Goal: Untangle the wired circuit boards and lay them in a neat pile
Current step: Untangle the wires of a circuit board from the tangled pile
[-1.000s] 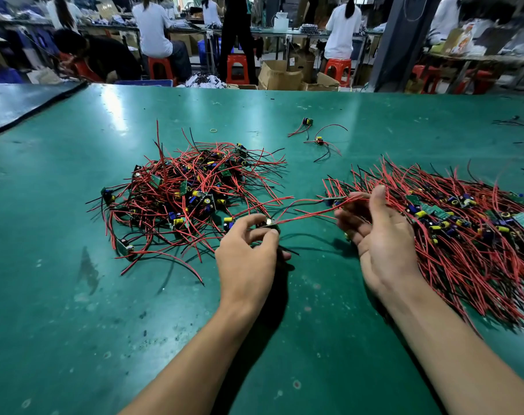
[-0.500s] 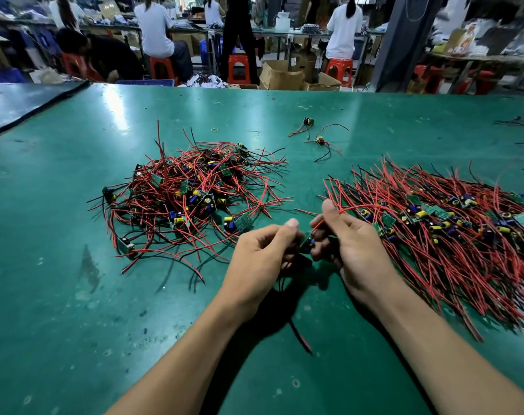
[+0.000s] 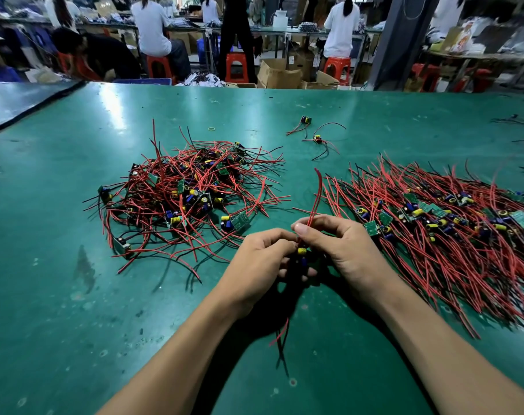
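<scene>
A tangled heap of small green circuit boards with red and black wires lies left of centre on the green table. To the right spreads a flatter pile of combed-out boards. Between the two, my left hand and my right hand meet around one wired board with a yellow capacitor. My left hand grips the board. My right hand pinches its red wires, which stand upward. More of its wires hang below my hands.
Two loose wired boards and a yellow rubber band lie farther back. Stray black wires sit at the far right edge. Beyond the table, people sit on red stools among cardboard boxes.
My hands came together at the table's middle. The red wires, stretched sideways between them a second ago, now stand upright in my right hand, and other wires dangle below.
</scene>
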`<action>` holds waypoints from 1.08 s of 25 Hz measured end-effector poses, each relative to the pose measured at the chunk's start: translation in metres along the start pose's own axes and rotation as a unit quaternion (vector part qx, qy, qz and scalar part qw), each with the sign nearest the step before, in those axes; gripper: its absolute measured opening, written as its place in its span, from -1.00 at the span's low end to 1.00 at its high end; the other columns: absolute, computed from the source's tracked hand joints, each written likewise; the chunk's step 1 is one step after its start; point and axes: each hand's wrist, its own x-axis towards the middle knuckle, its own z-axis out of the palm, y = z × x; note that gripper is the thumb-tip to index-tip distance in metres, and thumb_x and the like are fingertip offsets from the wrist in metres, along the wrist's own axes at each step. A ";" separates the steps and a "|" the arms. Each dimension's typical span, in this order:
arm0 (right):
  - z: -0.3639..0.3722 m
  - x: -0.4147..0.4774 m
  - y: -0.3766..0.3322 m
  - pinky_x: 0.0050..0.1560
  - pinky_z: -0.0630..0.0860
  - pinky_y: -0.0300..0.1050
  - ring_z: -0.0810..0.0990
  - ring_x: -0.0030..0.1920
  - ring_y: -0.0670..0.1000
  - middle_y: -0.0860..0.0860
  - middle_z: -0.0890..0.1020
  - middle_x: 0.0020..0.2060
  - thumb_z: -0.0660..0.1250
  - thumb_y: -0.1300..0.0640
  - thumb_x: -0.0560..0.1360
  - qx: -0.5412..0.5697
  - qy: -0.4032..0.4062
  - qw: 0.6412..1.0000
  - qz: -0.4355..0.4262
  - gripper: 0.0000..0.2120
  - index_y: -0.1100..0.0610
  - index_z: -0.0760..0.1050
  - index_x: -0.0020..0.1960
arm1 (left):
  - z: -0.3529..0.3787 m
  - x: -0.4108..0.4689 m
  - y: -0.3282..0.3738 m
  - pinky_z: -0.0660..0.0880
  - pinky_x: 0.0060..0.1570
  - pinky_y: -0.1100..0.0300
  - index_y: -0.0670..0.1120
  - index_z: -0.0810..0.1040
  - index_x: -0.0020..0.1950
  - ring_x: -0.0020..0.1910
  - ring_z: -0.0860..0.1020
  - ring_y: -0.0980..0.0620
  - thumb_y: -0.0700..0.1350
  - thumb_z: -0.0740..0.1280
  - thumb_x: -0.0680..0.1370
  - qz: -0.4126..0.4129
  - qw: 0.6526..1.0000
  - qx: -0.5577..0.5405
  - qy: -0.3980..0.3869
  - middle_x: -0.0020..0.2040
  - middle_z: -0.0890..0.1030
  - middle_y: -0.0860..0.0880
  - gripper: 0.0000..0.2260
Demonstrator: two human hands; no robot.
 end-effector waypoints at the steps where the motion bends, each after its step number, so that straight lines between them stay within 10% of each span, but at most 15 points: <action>1: 0.000 -0.001 -0.001 -0.51 0.48 -0.20 0.57 -0.43 -0.02 0.11 0.64 -0.28 0.49 0.16 0.46 0.000 -0.009 1.000 0.009 -0.86 0.22 0.64 -0.05 | 0.000 0.000 0.000 0.61 -0.30 0.12 -0.28 0.56 -0.02 -0.35 0.66 -0.14 -0.36 0.16 0.58 0.004 1.000 0.000 0.002 -0.21 0.64 -0.22 -0.82; 16: -0.006 0.005 0.000 -0.35 0.57 -0.18 0.61 -0.35 0.00 0.14 0.64 -0.30 0.47 0.13 0.44 0.031 -0.049 0.998 0.021 -0.86 0.22 0.67 -0.14 | 0.002 0.002 -0.005 0.58 -0.33 0.17 -0.24 0.67 -0.18 -0.34 0.58 -0.04 -0.29 0.37 0.54 0.035 0.999 0.028 0.029 -0.31 0.62 -0.13 -0.88; 21: -0.008 0.012 -0.001 -0.48 0.19 -0.25 0.25 -0.54 -0.11 0.05 0.33 -0.43 0.45 0.01 0.37 0.046 0.010 0.998 0.028 -0.79 0.18 0.64 -0.20 | 0.005 -0.002 -0.007 0.48 -0.37 0.26 -0.18 0.68 -0.22 -0.41 0.52 0.07 -0.25 0.41 0.50 0.080 0.985 0.137 0.064 -0.37 0.64 -0.07 -0.88; 27: -0.010 0.016 -0.007 -0.57 0.19 -0.33 0.22 -0.57 -0.16 -0.05 0.42 -0.43 0.33 0.06 0.55 0.180 0.044 0.979 0.089 -0.66 0.17 0.68 -0.32 | 0.005 -0.004 -0.007 0.45 -0.36 0.27 -0.16 0.67 -0.27 -0.44 0.52 0.05 -0.24 0.41 0.48 0.091 0.978 0.165 0.086 -0.40 0.64 -0.06 -0.87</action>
